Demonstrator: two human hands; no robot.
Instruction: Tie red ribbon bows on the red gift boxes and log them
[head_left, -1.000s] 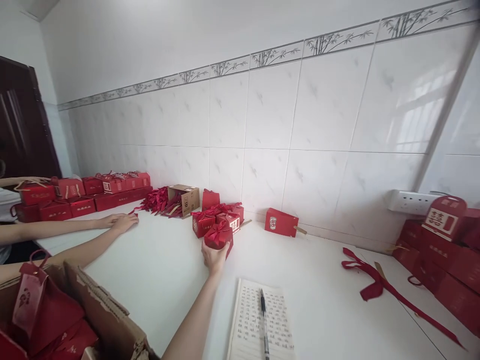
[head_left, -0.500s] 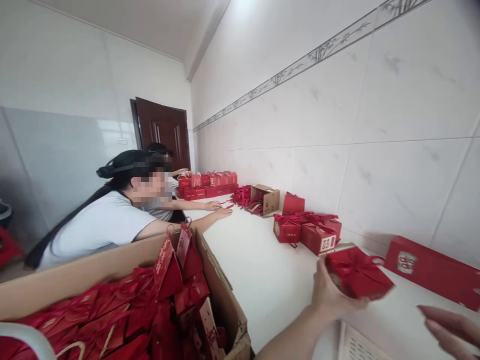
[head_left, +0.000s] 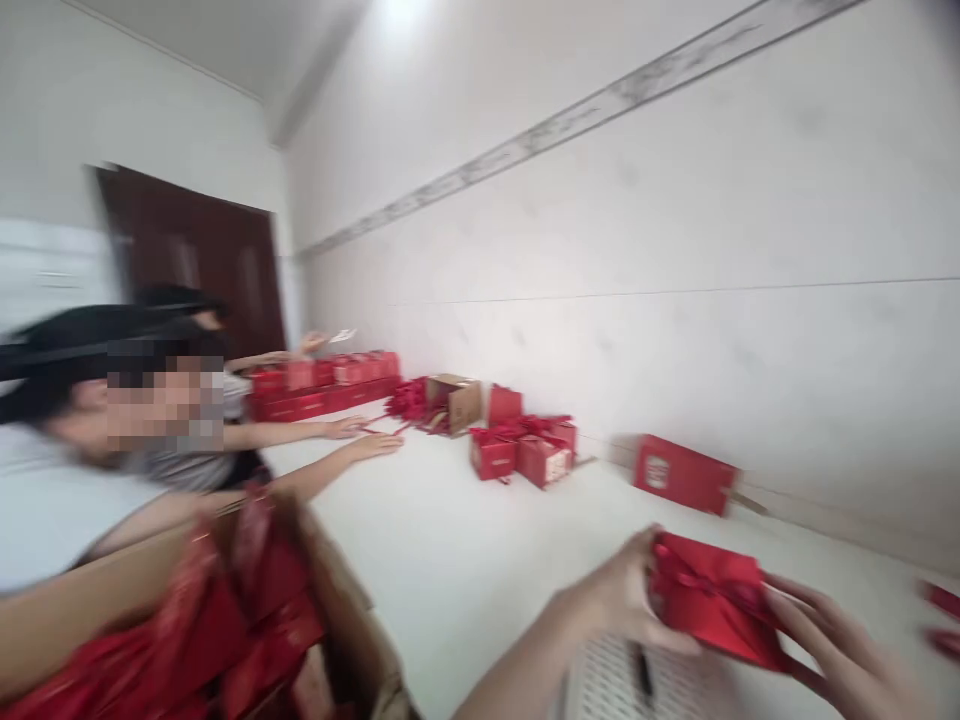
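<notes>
Between my two hands is a red gift box point(head_left: 716, 605) with a red ribbon bow across its top, held tilted over the table. My left hand point(head_left: 630, 595) grips its left side, thumb and fingers around the edge. On the opposite side, my right hand point(head_left: 836, 640) has its fingers against the box's right edge. Below the box lies a pale perforated tray or panel point(head_left: 600, 685) with a dark slim item point(head_left: 643, 672) on it. Motion blurs the view somewhat.
A carton point(head_left: 356, 610) of red boxes stands at lower left. Along the wall are ribboned boxes point(head_left: 544, 460), a flat red box point(head_left: 679, 475) and a small carton point(head_left: 459, 405) beside red ribbons point(head_left: 407, 398). Two people sit at left, one person's hand point(head_left: 375, 445) on the white table point(head_left: 442, 540).
My right hand has come in from the right and now touches the gift box, which my left hand still holds. The view has turned to the right.
</notes>
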